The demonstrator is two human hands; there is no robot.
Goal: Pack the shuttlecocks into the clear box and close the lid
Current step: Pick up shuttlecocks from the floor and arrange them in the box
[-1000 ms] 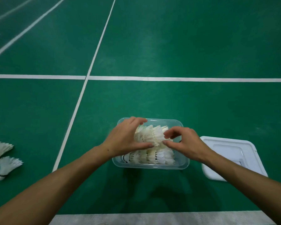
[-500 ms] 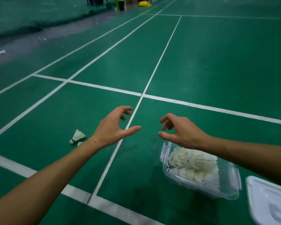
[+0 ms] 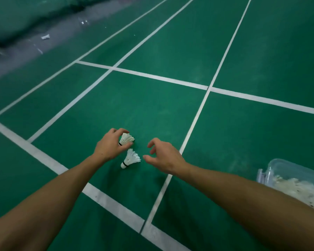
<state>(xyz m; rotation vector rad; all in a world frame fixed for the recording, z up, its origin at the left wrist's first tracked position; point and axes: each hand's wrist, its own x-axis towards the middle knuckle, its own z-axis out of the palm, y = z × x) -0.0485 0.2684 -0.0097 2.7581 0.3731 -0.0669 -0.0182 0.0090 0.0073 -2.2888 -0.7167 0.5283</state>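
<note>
Two loose shuttlecocks on the green court

Left hand (image 3: 110, 146) curled around the far shuttlecock (image 3: 127, 139); right hand (image 3: 165, 156) hovered loosely spread beside the near shuttlecock (image 3: 130, 158); clear box (image 3: 286, 171) well off right, lidless

- The clear box (image 3: 286, 171) is getting cut off by the right edge, so only its left end is showing.
- The white pile (image 3: 297, 189) inside it is looking too blurry to count.
- The left hand (image 3: 108, 146) is hiding the cork end of the far shuttlecock (image 3: 127, 138).
- A small white thing (image 3: 45, 37) far off is looking too tiny to tell.
</note>
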